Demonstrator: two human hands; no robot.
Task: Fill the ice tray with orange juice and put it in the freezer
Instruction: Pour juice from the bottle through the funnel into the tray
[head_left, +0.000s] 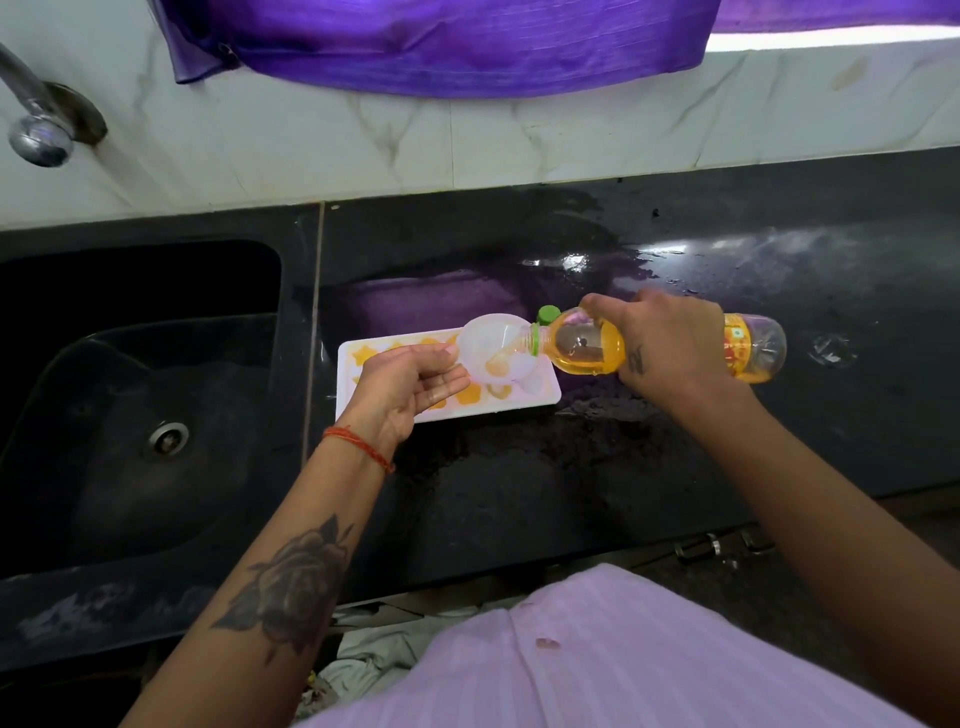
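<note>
Black stone counter (675, 467), wet and glossy toward 1 o'clock, so I judge it slick under anything I slide. On it, left of centre, lies my white ice tray (540, 402), several star-shaped cells already orange; thin plastic, it will likely flex and slop once full, so I should lift it level by both short ends. At 3 o'clock of the tray, my right hand (660, 348) is wrapped round the tilted juice bottle (582, 348), light now that it is partly emptied, neck pointing to 9 o'clock. My left hand (415, 387) steadies a translucent funnel (491, 345) over the tray, fingers mostly straight; whether they pinch its rim I cannot tell. A green cap (548, 313) sits at 12 o'clock of the neck.
</note>
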